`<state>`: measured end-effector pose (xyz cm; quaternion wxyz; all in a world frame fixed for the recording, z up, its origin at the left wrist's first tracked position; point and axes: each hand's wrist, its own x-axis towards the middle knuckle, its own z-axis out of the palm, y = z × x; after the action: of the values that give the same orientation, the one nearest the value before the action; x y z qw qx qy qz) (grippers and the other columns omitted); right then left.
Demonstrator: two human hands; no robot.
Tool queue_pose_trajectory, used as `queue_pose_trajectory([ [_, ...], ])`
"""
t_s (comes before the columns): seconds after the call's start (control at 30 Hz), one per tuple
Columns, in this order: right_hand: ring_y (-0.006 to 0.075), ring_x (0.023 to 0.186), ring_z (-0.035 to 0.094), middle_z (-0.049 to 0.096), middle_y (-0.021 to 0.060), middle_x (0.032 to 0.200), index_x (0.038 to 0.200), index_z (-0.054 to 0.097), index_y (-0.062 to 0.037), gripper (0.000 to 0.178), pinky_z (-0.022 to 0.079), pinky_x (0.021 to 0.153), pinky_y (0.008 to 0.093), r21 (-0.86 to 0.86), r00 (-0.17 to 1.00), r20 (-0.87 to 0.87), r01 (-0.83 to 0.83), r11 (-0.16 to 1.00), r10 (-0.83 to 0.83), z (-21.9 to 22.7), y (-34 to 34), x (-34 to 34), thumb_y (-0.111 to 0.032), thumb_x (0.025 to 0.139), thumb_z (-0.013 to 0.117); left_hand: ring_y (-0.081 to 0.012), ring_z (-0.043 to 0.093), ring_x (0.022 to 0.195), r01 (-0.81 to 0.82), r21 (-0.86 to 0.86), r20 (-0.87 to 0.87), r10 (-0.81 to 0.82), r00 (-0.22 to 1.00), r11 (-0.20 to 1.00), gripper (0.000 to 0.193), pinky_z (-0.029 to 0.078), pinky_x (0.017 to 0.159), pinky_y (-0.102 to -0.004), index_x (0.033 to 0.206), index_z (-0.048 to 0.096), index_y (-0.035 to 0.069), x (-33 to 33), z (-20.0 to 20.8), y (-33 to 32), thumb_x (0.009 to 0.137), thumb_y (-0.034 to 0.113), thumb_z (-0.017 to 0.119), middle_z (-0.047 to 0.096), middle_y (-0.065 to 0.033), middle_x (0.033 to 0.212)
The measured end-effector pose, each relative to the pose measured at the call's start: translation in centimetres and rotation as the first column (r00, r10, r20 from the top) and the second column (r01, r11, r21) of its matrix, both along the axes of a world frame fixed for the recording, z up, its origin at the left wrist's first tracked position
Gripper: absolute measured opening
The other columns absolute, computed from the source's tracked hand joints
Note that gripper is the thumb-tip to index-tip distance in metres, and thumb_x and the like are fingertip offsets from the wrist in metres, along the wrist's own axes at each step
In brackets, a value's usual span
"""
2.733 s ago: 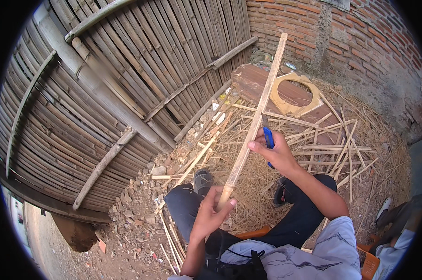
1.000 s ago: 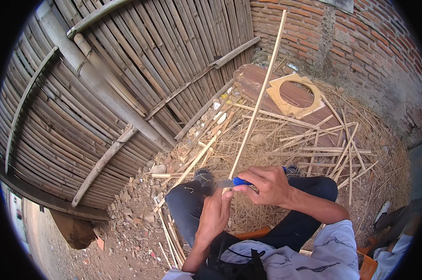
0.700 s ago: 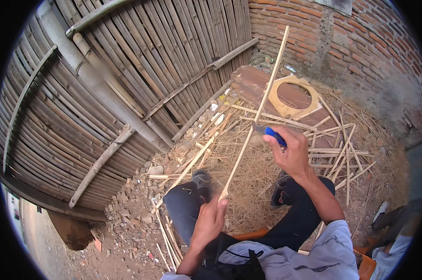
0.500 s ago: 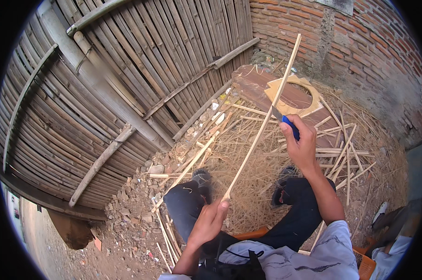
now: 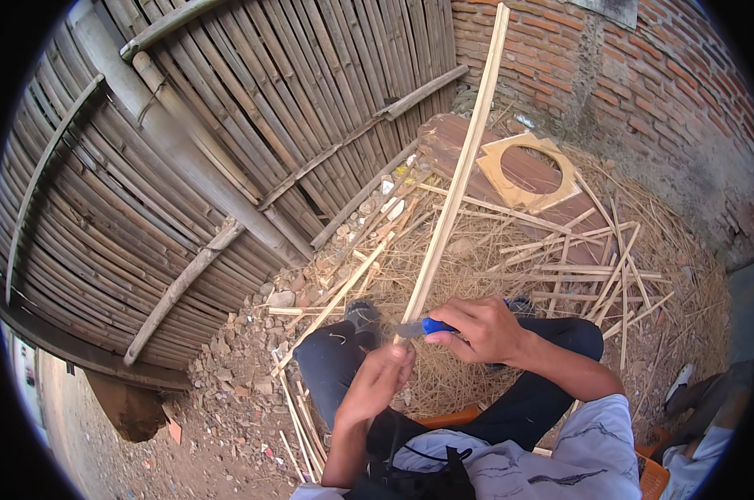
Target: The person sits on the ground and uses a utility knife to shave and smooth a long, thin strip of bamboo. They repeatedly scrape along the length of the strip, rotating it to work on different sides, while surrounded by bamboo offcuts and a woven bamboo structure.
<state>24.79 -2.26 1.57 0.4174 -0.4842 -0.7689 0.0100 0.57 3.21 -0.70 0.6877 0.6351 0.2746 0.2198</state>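
Observation:
A long pale bamboo strip (image 5: 458,183) rises away from me, tilted up toward the brick wall. My left hand (image 5: 377,382) grips its near end, thumb along the top. My right hand (image 5: 479,328) is closed round the blue handle of a knife (image 5: 436,325). The knife's grey blade lies across the strip just beyond my left thumb and seems to touch it. Between my legs, thin shavings (image 5: 448,375) cover the ground.
Several cut strips (image 5: 598,268) lie crossed at the right, with more strips (image 5: 300,421) by my left leg. A square board with a round hole (image 5: 510,193) rests on a brown plank (image 5: 452,150). A bamboo wall (image 5: 344,75) and a brick wall (image 5: 669,92) enclose the far side. Another person (image 5: 702,433) sits at the right.
My right hand has brought the knife from far up the strip back toward my left hand. The strip now stands higher in view and shows a broader face.

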Motion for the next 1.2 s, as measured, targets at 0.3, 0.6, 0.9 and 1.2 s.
queue_pose_trajectory([
  [0.3, 0.0254, 0.065, 0.073, 0.075, 0.0075, 0.084, 0.109, 0.074, -0.0074, 0.029, 0.054, 0.052, 0.0378, -0.042, 0.997, -0.073, -0.015, 0.999, 0.012, 0.1, -0.3, -0.6, -0.033, 0.098, 0.08, -0.0157, 0.049, 0.06, -0.066, 0.317, -0.067, 0.092, 0.994, 0.946, 0.046, 0.043, 0.058, -0.0368, 0.094, 0.058, -0.001, 1.0, 0.5, -0.5, 0.12, 0.035, 0.045, 0.051, -0.0048, 0.065],
  [0.6, 0.0237, 0.061, 0.071, 0.073, 0.0056, 0.08, 0.108, 0.075, -0.0085, 0.028, 0.053, 0.049, 0.0369, -0.015, 0.998, -0.028, 0.063, 0.998, -0.063, 0.5, -0.7, -1.1, -0.035, 0.099, 0.079, -0.0086, 0.041, 0.063, -0.078, 0.255, -0.038, 0.09, 0.995, 0.964, 0.052, 0.036, 0.057, -0.0292, 0.093, 0.057, 0.003, 1.3, 1.0, -1.1, 0.121, 0.043, 0.039, 0.045, 0.0029, 0.069],
  [0.9, 0.021, 0.059, 0.07, 0.07, 0.0039, 0.077, 0.109, 0.076, -0.0097, 0.027, 0.053, 0.049, 0.0351, 0.081, 0.994, 0.026, 0.104, 0.991, -0.107, 0.5, -0.7, -1.3, -0.034, 0.098, 0.079, -0.0116, 0.047, 0.063, -0.064, 0.18, -0.044, 0.073, 0.996, 0.982, 0.048, 0.042, 0.059, -0.0332, 0.094, 0.058, 0.0, 0.7, 0.4, -1.1, 0.121, 0.037, 0.043, 0.05, -0.0009, 0.068],
  [1.2, 0.0232, 0.062, 0.072, 0.072, 0.0061, 0.078, 0.104, 0.077, -0.0068, 0.032, 0.055, 0.052, 0.0347, 0.046, 0.988, 0.056, 0.143, 0.989, -0.145, 0.9, -0.8, -1.4, -0.034, 0.091, 0.085, -0.0108, 0.047, 0.064, -0.053, 0.179, -0.032, 0.059, 0.998, 0.982, 0.048, 0.042, 0.06, -0.0323, 0.092, 0.057, 0.002, 0.6, -0.1, -0.6, 0.121, 0.037, 0.043, 0.05, -0.0003, 0.069],
])
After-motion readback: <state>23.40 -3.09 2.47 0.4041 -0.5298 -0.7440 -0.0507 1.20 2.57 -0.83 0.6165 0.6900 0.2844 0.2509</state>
